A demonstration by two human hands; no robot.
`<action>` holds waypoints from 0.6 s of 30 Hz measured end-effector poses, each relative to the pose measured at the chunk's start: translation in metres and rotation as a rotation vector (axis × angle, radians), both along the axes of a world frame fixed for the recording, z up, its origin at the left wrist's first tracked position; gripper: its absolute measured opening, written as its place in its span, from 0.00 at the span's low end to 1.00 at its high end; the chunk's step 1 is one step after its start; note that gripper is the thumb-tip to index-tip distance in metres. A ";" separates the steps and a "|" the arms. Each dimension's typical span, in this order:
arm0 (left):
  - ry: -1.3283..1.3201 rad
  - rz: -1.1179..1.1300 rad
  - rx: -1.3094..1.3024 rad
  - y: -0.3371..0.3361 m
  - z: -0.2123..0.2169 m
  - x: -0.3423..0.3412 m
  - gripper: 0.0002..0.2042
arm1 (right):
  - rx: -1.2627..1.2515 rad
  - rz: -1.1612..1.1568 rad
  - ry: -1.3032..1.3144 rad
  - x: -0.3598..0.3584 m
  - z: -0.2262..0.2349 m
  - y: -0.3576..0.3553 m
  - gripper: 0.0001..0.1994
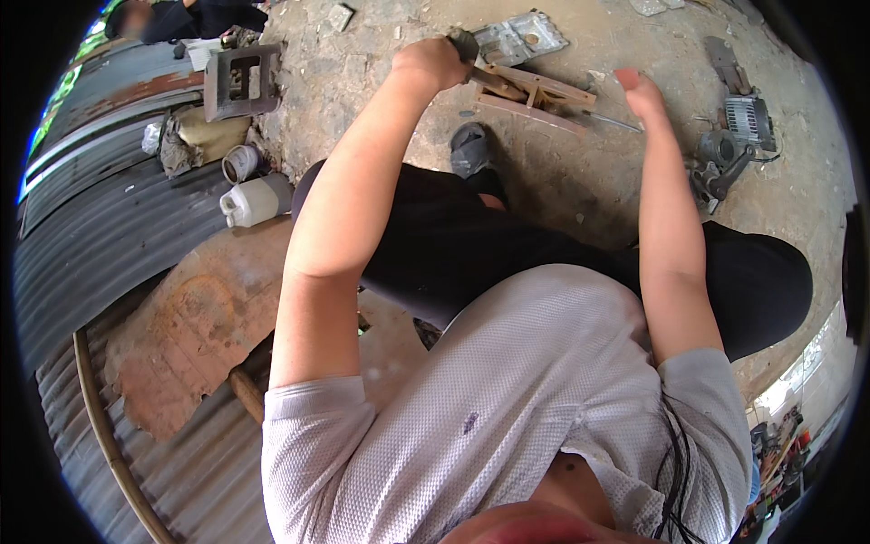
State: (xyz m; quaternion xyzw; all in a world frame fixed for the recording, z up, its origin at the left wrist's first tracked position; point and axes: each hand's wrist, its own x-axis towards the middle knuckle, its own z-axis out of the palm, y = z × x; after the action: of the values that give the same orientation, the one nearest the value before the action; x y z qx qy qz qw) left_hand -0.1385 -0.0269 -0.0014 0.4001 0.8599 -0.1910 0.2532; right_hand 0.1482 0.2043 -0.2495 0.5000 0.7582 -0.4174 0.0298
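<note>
Nearest the viewer lie the person's pale grey textured shirt (471, 417) and dark trousers (507, 236); beyond a knee, a dark sandal (471, 150) stands on the rough ground. Farther out, the right hand (643, 98) holds a small reddish block (627, 79) in closed fingers; the exact grip is too small to tell. Just below this hand, a thin metal rod (613, 120) lies on the ground, pointing toward a reddish-brown frame with cross-members (535, 91). The frame, the apparent workpiece, rests on the ground ahead, between the two hands. The left hand (431, 65) is wrapped around a dark grey, blunt object (464, 43) at the frame's near-left end; whether that object touches the frame cannot be told. A grey metal casting (521, 38) lies just behind.

The step in hand appears to be handling these pieces around the frame. The next move seems to call for a steady left grip and careful alignment of the reddish block, with the rod kept clear.
</note>
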 end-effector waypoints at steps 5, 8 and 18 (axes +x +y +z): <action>0.033 -0.041 -0.019 -0.005 -0.002 0.000 0.31 | 0.137 0.184 0.102 -0.052 0.011 -0.010 0.16; 0.083 -0.059 0.017 -0.007 -0.012 -0.003 0.31 | 0.066 0.186 0.061 -0.082 0.018 -0.027 0.14; 0.097 -0.022 0.045 -0.005 -0.020 -0.010 0.35 | -0.079 0.437 0.018 -0.110 0.050 -0.078 0.17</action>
State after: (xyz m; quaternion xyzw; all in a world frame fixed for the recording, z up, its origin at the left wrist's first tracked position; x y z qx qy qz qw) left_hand -0.1483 -0.0320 -0.0213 0.4055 0.8706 -0.1936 0.2001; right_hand 0.0380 0.1260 -0.1992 0.3187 0.8317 -0.4349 0.1323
